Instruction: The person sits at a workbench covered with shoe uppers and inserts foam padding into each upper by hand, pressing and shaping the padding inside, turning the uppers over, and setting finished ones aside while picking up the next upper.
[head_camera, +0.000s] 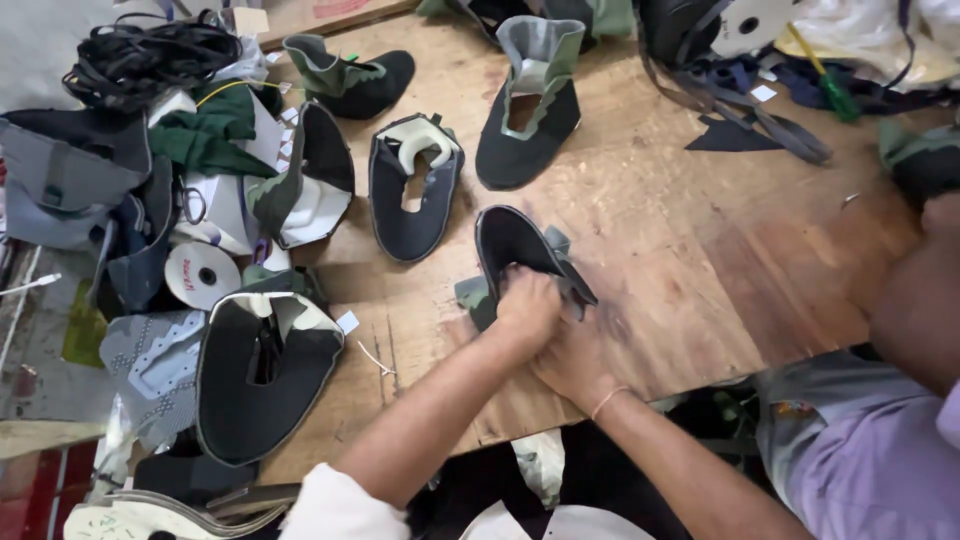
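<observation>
Black soft shoe upper (515, 245) lies on the wood tabletop (680, 250), near the front edge. Left hand (527, 305) is curled tight, pinching its rim w/ the grey-green flap, & right hand (572, 362) presses beside it, prob. to keep it flat; can't tell if it's gripping. More floppy uppers (410, 190) lie nearby.

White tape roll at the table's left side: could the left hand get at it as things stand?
Probably yes, though not right away. The white tape roll lies uncovered with open wooden table between, but the left hand is pressing the black shoe upper.
</observation>
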